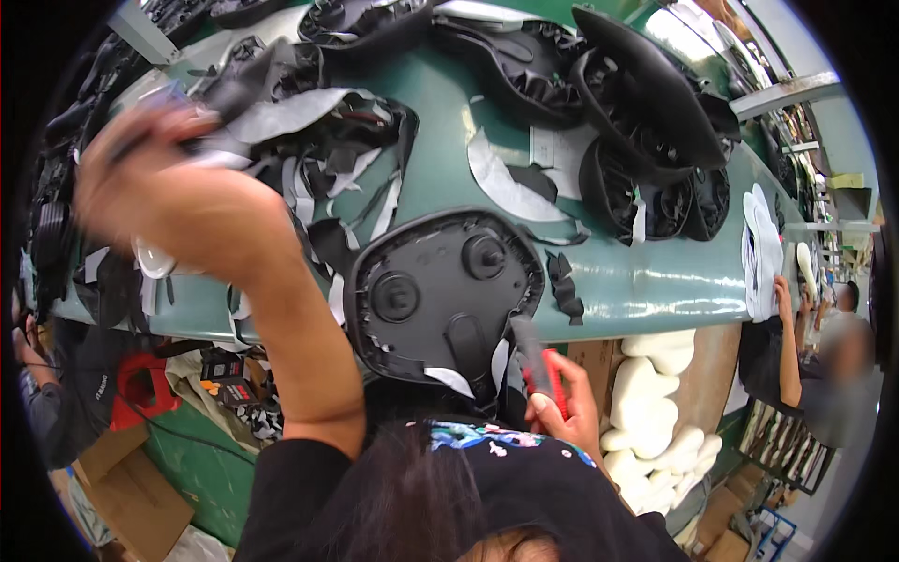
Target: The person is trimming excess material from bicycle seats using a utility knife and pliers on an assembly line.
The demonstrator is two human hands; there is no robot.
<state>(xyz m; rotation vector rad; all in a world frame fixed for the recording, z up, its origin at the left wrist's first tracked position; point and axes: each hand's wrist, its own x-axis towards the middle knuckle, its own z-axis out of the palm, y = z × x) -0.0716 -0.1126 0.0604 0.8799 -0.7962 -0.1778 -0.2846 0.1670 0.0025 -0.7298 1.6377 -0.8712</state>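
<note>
A black moulded shell (431,290), shaped like a seat or cushion base, lies face up at the table's near edge. It has two round knobs inside, and trimmed material lines its rim. Beside its lower right rim, my right hand (567,412) is closed around a red-handled knife (552,384), its grey tip blurred and pointing up toward the shell. My left hand (173,187) is raised over the left of the table, smeared by motion. Dark and grey material shows at its fingers, but whether it is gripped is unclear. Below it lie black and grey fabric scraps (323,173).
Several black padded shells (646,103) stand at the back and right of the green table (431,140). A pale curved offcut (506,178) and a small black strip (565,286) lie near the shell. White foam pieces (646,403) are piled below right. Another person (796,365) works at far right.
</note>
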